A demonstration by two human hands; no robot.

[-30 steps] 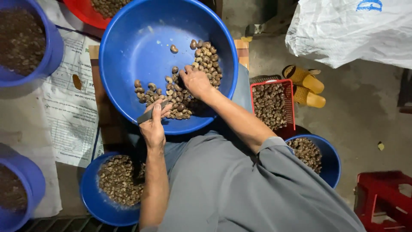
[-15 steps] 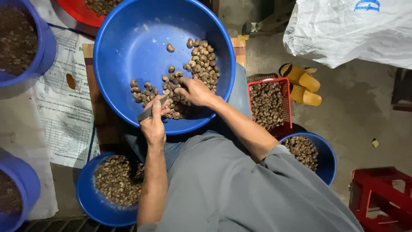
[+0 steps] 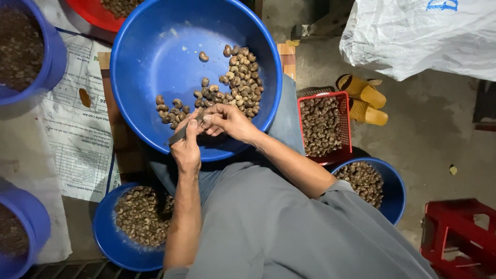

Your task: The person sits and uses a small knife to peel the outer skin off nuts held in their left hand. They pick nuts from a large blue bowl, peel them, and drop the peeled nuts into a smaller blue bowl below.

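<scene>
Large blue basin [image 3: 155, 67] on the person's lap, holding loose cashew nuts [image 3: 235, 82]. At its near rim, the left hand [image 3: 185, 144] grips a small knife [image 3: 181, 134]; the right hand [image 3: 227, 120] pinches one nut against it, fingertips touching.

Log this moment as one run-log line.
left hand: holds small tool | right hand: pinches nut at tool | both over big blue basin

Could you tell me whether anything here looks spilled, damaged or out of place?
Little stands out: one cashew lies apart from the pile in the big blue basin, and a brown smear marks the printed paper beside it.
</scene>
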